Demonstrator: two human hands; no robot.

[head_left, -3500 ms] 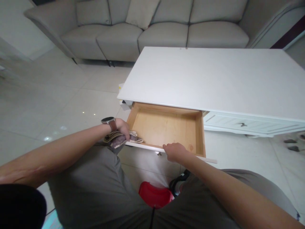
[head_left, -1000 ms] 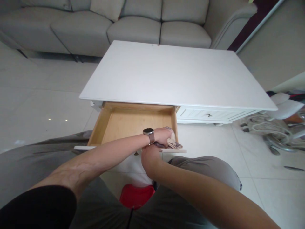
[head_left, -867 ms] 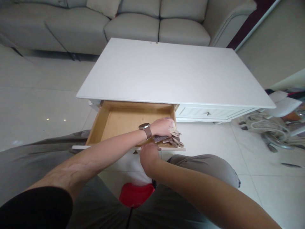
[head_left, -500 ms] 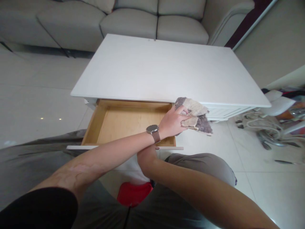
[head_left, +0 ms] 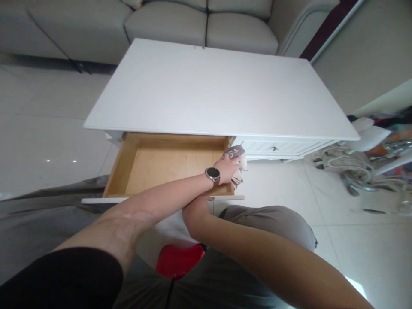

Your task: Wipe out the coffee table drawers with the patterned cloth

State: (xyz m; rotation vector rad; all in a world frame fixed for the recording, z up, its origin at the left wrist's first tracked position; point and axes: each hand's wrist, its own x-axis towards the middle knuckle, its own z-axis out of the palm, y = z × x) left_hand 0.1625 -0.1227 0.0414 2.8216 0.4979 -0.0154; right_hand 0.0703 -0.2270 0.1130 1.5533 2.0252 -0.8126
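A wooden drawer [head_left: 167,163] is pulled out of the white coffee table [head_left: 222,90]. My left hand [head_left: 228,167], with a watch [head_left: 213,173] on its wrist, is closed on a grey and beige cloth [head_left: 238,152]. It presses the bunched cloth against the drawer's right side wall. Crossing beneath the left wrist, my right hand [head_left: 198,212] is at the drawer's front panel [head_left: 229,197]. One fingertip shows over the panel's top edge; its other fingers are mostly hidden.
Behind the table stands a grey sofa [head_left: 167,25]. A closed drawer with a small knob [head_left: 274,149] is to the right. Coiled cables [head_left: 337,161] and other items lie on the right-hand floor. A red object [head_left: 178,259] is between my legs.
My left hand has moved left and slightly down with the cloth, which is now more bunched against the drawer side. My right hand stays at the drawer front. The view has shifted slightly.
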